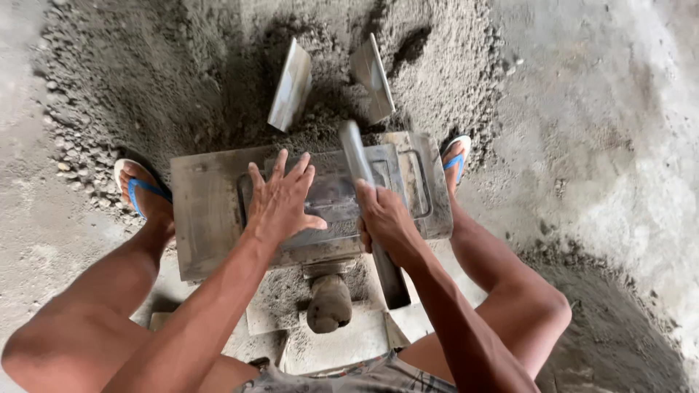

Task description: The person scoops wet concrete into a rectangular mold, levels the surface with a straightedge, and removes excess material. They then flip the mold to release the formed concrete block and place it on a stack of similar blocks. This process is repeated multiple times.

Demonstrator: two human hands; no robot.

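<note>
A rectangular metal mould (211, 218) sits on the ground at the edge of a heap of grey sand-and-gravel mix (182, 80), between the person's two feet. Its top face carries a recessed, framed opening; the contents of the opening are largely hidden by the hands, and only a shiny, damp-looking grey surface shows between them.

The left hand (280, 200) lies flat on the mould top, palm down, fingers spread and extended; it grips nothing and only presses on the surface. The right hand (386, 222) is closed around a long flat metal bar (357, 156). The bar runs from below the hand, near the lower edge of the mould, up across the mould top toward the heap, and its upper part is blurred.

Two flat metal plates (291, 86) stand tilted in the grey mix just beyond the mould, leaning apart from each other in a V. One rounded, dirt-coated handle (329, 302) projects from the near side of the mould, toward the person. Pale flat slabs (342, 346) lie on the ground beneath it.

Count: one mould, one bar, two plates, one handle, two blue flip-flops (138, 191), one on each foot, either side of the mould.
</note>
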